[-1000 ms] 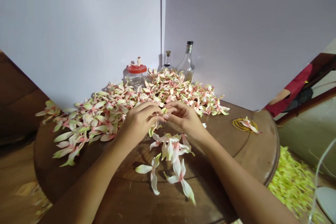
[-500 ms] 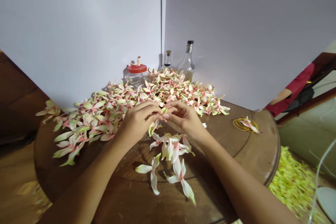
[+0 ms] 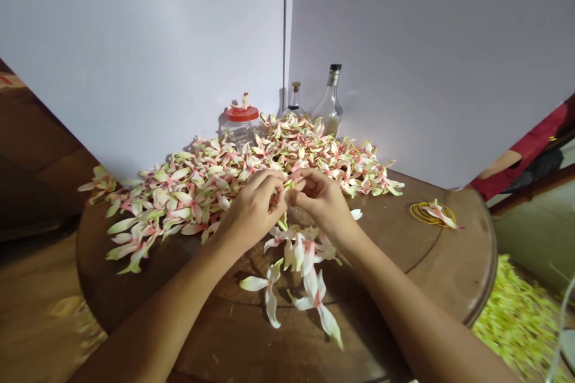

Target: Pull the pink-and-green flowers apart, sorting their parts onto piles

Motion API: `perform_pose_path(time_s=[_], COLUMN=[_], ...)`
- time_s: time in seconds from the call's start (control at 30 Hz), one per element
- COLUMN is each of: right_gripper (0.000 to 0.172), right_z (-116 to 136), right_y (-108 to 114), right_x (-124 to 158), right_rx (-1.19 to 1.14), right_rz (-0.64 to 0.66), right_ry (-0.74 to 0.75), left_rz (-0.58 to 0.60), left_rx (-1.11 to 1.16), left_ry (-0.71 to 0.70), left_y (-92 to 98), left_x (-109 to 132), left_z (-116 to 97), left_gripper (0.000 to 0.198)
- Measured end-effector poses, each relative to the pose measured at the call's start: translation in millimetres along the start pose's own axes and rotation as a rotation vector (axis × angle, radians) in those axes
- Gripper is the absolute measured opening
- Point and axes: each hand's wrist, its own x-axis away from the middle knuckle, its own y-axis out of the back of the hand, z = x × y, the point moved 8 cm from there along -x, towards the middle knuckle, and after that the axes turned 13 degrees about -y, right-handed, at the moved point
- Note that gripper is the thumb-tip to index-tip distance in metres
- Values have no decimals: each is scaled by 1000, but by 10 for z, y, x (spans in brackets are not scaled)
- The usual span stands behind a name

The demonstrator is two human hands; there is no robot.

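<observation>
flower (image 3: pixel 286 185) pinched at frame centre | left hand (image 3: pixel 254 209) and right hand (image 3: pixel 321 200) together, your fingertips clamped on it | loose flowers (image 3: pixel 305 305) just below, lower centre | flower heap (image 3: pixel 197 203) beside your hands, left to upper centre | round wooden table (image 3: pixel 442 251) beneath | red-lidded jar (image 3: pixel 240 125) and glass bottle (image 3: pixel 329 111) behind heap, top centre | yellow rubber bands (image 3: pixel 424 213) right

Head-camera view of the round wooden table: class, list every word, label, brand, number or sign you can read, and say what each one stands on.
None can be read: the taller glass bottle, the smaller glass bottle and the clear jar with a red lid show no legible text; the taller bottle's neck band is too small to tell.
</observation>
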Motion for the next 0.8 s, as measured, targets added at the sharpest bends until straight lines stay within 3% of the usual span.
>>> perform_pose_path(time_s=[0.4,0.8], right_gripper=[28,29], right_z=[67,74], right_y=[-20,12], right_x=[38,38], right_rx=[-14,10], right_rz=[35,30], right_ry=[11,19], left_rz=[10,2], left_rx=[204,180], left_ry=[101,80], left_y=[7,33], left_x=[-15,-36], left_z=[125,75], left_gripper=[20,8])
